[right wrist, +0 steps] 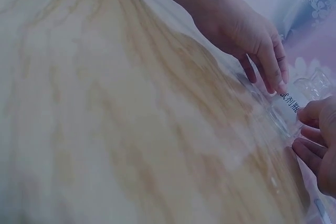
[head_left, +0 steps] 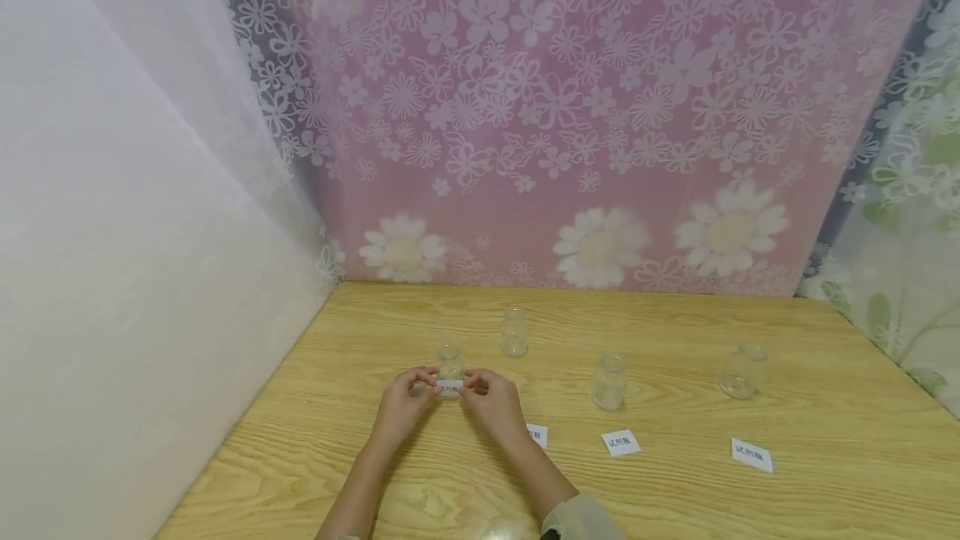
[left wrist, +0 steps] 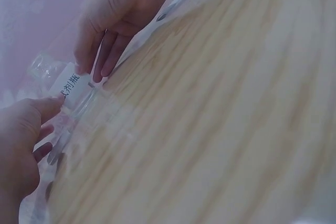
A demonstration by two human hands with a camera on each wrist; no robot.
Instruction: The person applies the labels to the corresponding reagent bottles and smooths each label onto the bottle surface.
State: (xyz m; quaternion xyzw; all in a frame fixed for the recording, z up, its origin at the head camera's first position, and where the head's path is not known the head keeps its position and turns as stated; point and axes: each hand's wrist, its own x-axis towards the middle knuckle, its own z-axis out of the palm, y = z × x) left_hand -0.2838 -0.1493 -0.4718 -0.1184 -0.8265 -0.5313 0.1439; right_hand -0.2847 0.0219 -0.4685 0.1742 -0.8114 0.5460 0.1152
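Observation:
A small clear glass bottle (head_left: 448, 354) stands upright on the wooden table, with a white label (head_left: 450, 387) bearing printed characters across its front. My left hand (head_left: 402, 409) pinches the label's left end, thumb in front. At the other end, my right hand (head_left: 495, 408) pinches it in the same way. In the left wrist view the label (left wrist: 68, 85) lies along the bottle's side, its printing facing out. The right wrist view shows the bottle's neck (right wrist: 316, 83) beyond the fingers. How firmly the label touches the glass cannot be told.
More clear bottles stand on the table (head_left: 675, 507): one behind (head_left: 514, 332), one to the right (head_left: 609, 382), one farther right (head_left: 742, 372). White labels lie nearer me: one (head_left: 537, 435) partly hidden by my right hand, another (head_left: 621, 442), and a third (head_left: 752, 455).

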